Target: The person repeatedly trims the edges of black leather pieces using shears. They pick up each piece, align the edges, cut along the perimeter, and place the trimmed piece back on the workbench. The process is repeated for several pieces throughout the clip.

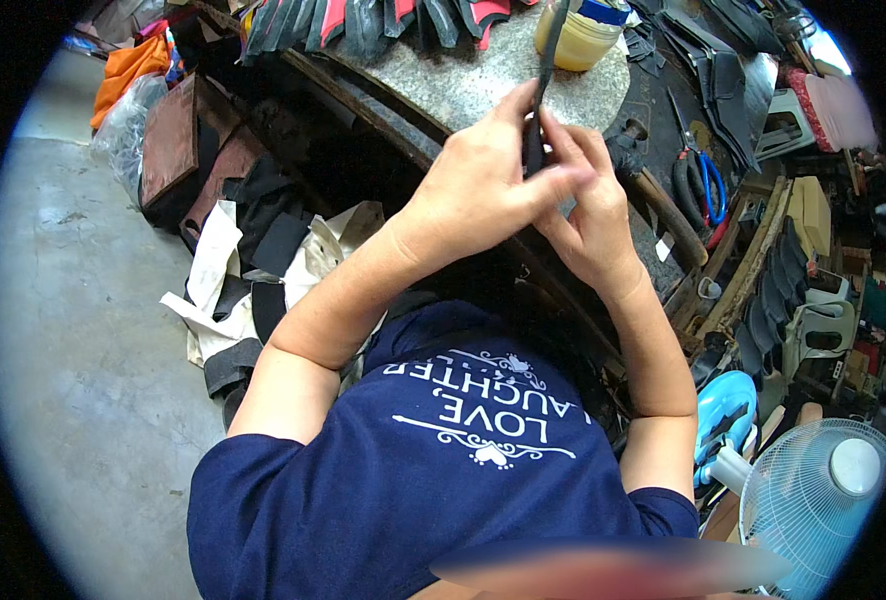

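From the head camera I see both of my hands raised together over the near edge of a round stone-topped work table [483,85]; my left hand [478,185] and my right hand [593,215] meet around a narrow dark strip [546,60], which stands nearly upright between them and runs up past the fingertips toward the top of the picture; the left fingers [518,110] are pressed flat against one side of the strip, and the right fingers [573,135] are closed against the other, so both hands are clamped on it, touching each other at the fingertips.

Behind the strip, on the table, stands a yellowish tub with a blue lid [580,35]; a row of dark and red cut pieces [363,20] lies along the far rim; to the right, blue-handled scissors [708,185] rest on a cluttered dark bench, just beside more dark pieces.

On the left, below the table, pale and black scraps [243,270] are heaped on the grey floor [73,330], with an orange cloth [128,65] further back; at lower right stands a white fan [813,495], near a light blue object I cannot identify.
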A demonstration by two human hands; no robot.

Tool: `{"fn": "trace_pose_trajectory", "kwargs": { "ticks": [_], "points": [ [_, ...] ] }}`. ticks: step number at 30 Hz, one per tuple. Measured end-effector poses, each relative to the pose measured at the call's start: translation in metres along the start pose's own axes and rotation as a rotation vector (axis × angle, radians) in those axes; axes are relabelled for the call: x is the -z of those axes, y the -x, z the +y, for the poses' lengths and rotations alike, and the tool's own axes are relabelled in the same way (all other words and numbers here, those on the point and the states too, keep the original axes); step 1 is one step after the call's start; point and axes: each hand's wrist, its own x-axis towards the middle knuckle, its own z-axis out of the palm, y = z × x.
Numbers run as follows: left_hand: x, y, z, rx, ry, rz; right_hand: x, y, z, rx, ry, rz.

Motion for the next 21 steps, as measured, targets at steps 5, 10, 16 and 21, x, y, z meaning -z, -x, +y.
{"fn": "trace_pose_trajectory", "kwargs": {
  "ticks": [5,10,16,21],
  "points": [
    [0.010,0.009,0.007,0.129,0.613,-0.017,0.016,-0.006,-0.005,-0.313,-0.620,0.183],
    [-0.031,0.026,0.038,0.034,0.895,-0.044,0.051,-0.012,-0.025,-0.216,-0.567,0.182],
    [-0.009,0.021,0.030,0.016,1.210,0.001,0.101,-0.011,-0.045,-0.379,-0.336,-0.054],
    [0.005,0.015,0.015,0.165,1.028,-0.163,0.116,-0.009,-0.049,-0.539,-0.100,-0.345]
  ]
}}
